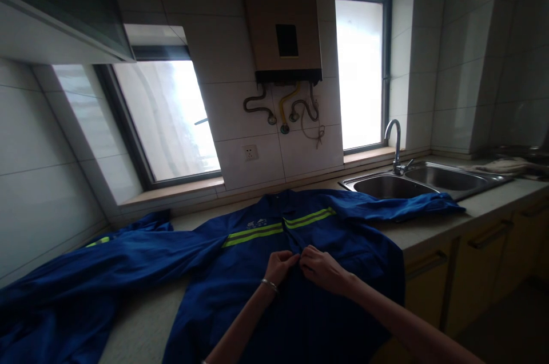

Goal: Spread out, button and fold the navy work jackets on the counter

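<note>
A blue work jacket with yellow-green and grey stripes lies spread out, front up, on the counter, its sleeves stretched to both sides. My left hand, a bracelet on its wrist, pinches the jacket's front edge below the stripes. Close beside it, my right hand grips the front opening too, fingers curled. The fingertips of both hands nearly meet at the middle of the jacket. Whatever small fastening may lie between them is hidden. The jacket's lower part hangs over the counter's front edge.
More blue clothing lies at the left of the counter. A double steel sink with a tap is at the right, one sleeve reaching along its front rim. Yellow cabinets stand below; a water heater hangs on the wall.
</note>
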A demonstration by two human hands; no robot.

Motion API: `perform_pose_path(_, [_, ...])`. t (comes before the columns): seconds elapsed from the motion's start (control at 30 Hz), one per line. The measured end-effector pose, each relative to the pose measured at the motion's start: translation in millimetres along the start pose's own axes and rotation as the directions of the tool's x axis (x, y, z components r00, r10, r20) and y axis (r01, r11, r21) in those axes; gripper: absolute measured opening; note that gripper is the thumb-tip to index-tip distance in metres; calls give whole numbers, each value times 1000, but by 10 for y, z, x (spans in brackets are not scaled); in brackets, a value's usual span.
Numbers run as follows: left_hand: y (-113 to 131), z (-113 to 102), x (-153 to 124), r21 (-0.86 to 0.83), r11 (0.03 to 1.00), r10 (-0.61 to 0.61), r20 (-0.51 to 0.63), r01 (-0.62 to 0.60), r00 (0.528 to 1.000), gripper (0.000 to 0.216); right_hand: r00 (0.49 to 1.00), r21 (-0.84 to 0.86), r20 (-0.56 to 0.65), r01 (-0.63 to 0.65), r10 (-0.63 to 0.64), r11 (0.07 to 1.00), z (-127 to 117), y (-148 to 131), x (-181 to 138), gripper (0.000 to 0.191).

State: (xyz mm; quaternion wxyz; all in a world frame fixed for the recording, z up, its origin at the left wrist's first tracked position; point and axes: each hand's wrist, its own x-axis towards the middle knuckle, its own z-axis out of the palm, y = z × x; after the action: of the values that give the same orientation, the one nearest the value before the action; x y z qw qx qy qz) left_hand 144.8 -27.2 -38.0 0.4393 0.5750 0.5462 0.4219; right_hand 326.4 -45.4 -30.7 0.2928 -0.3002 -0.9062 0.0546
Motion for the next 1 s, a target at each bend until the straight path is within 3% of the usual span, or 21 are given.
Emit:
perform_pose_path(0.1, [29,-5,0,4,1000,30,-3,-30,1000,48,993,90,-48,-101,106,991,29,33,26,7])
perform_pose_path(0.2, [78,-6,-11,13,999,44,-7,-43,999,47,953,164,-107,-265,284,950,70,59,81,6])
perform_pose_path(0.3, [116,-9,-18,21,999,30,-23,-30,999,49,909,144,-134,-376,395,915,35,2,116,13])
perform_pose_path(0.4, [122,-18,-6,19,1000,5,-42,-4,999,52,897,73,-134,-416,422,906,-54,-167,41,16])
perform_pose_path(0.57, [99,-14,27,17,1000,-14,-37,15,999,60,945,-32,122,-303,305,952,-6,-524,-411,18])
perform_pose_path(0.7, [135,-107,29,86,996,15,33,-18,999,62,897,-195,330,-240,294,951,133,-629,-749,18])
perform_pose_path(0.77, [161,-197,14,139,988,60,86,-71,994,59,889,-192,324,-274,325,942,124,-620,-801,17])
perform_pose_path(0.87, [157,-309,-31,404,895,87,256,-189,963,59,881,-139,232,-391,413,910,47,-599,-777,24])
perform_pose_path(0.93, [119,-336,-68,638,735,-11,352,-231,936,62,846,-109,248,-460,472,881,51,-602,-759,23])
perform_pose_path(1.0, [71,-333,-91,771,590,-94,360,-239,928,62,807,-78,300,-511,509,856,169,-616,-769,28])
